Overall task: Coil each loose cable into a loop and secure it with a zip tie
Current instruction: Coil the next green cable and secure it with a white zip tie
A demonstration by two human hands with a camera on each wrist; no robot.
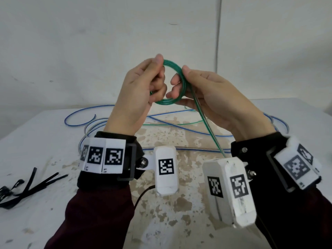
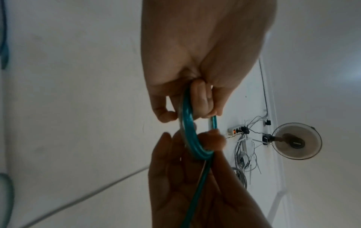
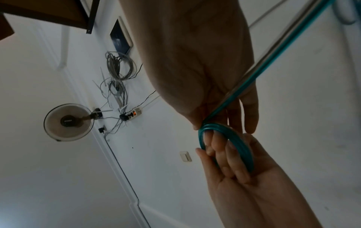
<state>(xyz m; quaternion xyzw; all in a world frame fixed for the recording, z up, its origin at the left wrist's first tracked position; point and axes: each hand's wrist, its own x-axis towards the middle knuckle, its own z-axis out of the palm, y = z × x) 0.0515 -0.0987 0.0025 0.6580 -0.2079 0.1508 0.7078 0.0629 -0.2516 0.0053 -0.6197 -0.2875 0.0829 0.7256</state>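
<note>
A green cable coil (image 1: 168, 102) of several turns is held up above the table. My left hand (image 1: 159, 72) grips its left side, thumb on top and fingers curled through the loop. My right hand (image 1: 180, 77) pinches the coil's right side between thumb and fingers. The green cable's loose tail (image 1: 209, 129) slants down from the right hand toward my right wrist, and more of it lies on the table (image 1: 172, 124). The left wrist view shows the coil (image 2: 188, 131) between both hands; the right wrist view shows the coil (image 3: 241, 146) round the left hand's fingers. Black zip ties (image 1: 30, 186) lie at the table's left.
A long blue cable (image 1: 80, 112) sprawls in loose curves across the far half of the white, worn table (image 1: 53, 141). A pale wall stands right behind it. Wrist cameras with marker tags hang below both wrists.
</note>
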